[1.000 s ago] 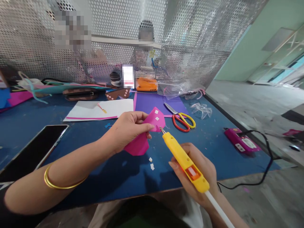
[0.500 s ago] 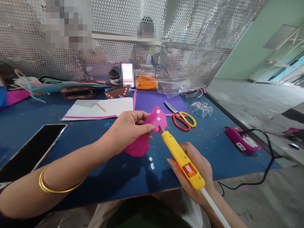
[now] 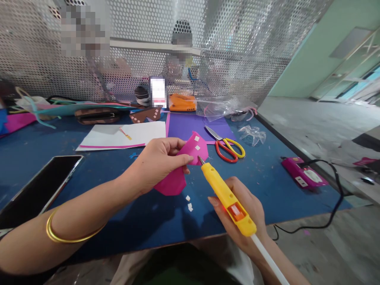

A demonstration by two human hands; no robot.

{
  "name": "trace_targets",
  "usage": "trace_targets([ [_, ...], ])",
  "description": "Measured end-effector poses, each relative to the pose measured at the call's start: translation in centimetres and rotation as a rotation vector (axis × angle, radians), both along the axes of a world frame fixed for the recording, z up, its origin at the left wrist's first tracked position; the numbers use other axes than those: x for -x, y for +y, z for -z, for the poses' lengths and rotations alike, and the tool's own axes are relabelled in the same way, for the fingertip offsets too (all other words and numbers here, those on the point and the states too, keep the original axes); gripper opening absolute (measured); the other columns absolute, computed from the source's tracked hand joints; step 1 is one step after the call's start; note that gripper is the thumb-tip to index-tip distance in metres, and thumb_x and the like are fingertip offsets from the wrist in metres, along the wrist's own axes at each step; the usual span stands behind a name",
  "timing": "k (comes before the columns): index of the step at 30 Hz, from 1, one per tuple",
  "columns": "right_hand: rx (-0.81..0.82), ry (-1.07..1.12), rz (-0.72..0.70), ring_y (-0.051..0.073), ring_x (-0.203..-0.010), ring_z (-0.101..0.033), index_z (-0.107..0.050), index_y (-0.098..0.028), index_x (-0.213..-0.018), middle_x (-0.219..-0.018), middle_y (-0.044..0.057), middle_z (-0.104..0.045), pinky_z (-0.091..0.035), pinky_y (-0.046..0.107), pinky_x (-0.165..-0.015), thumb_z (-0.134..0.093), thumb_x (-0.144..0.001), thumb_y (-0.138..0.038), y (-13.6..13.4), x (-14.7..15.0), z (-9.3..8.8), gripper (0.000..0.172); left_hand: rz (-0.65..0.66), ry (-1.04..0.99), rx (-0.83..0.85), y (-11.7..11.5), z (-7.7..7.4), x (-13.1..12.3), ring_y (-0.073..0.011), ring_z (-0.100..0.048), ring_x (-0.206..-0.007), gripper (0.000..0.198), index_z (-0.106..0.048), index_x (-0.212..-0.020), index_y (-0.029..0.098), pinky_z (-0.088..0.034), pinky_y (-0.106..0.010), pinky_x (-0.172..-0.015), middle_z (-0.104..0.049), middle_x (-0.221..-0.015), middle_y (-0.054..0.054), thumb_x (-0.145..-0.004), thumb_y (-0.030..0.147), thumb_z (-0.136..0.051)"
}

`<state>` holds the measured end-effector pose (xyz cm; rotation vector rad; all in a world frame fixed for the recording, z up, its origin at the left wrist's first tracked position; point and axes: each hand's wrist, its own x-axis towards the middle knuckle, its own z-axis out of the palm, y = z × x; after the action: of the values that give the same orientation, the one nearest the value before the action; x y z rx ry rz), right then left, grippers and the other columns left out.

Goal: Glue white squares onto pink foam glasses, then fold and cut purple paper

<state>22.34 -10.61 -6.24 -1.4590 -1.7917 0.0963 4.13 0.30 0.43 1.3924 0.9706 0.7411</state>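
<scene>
Between the thumb and fingers of my left hand (image 3: 166,156) is a pink paper cutout (image 3: 172,183), its right lobe facing up with two small white squares on it. My right hand (image 3: 245,202) is wrapped round a yellow hot glue gun (image 3: 221,188), from whose back end a white glue stick (image 3: 268,257) extends. The gun's metal nozzle is at the pink lobe, just below the squares; whether it touches the paper I cannot tell. Loose white paper squares (image 3: 190,206) lie on the blue table below the cutout.
Scissors (image 3: 227,149) with red and yellow handles lie right of the cutout, by purple paper (image 3: 190,128). White paper (image 3: 109,136) and a dark phone (image 3: 38,186) are on the left. At right, a pink power strip (image 3: 304,173) has a black cable. Perforated metal mesh (image 3: 142,59) stands behind.
Almost nothing differs. The view has shifted very slightly; both hands, the pink cutout and the glue gun keep their positions relative to each other.
</scene>
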Motion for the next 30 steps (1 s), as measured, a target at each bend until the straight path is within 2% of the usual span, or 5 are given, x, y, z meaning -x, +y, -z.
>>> trace_targets([
  [30,-0.001,-0.008,0.029,0.007,-0.045,-0.047,-0.042,-0.023,-0.078,-0.061,-0.007,-0.048,-0.036,0.018,-0.042,-0.059,-0.089,-0.038,-0.01,-0.09,-0.05,0.025,0.0,-0.008,-0.001,0.03,0.1,0.01,-0.008,-0.061,-0.057,0.013,-0.071,-0.082,0.017,-0.047,-0.018,-0.054,-0.073,-0.074,0.001,-0.073,0.024,-0.078],
])
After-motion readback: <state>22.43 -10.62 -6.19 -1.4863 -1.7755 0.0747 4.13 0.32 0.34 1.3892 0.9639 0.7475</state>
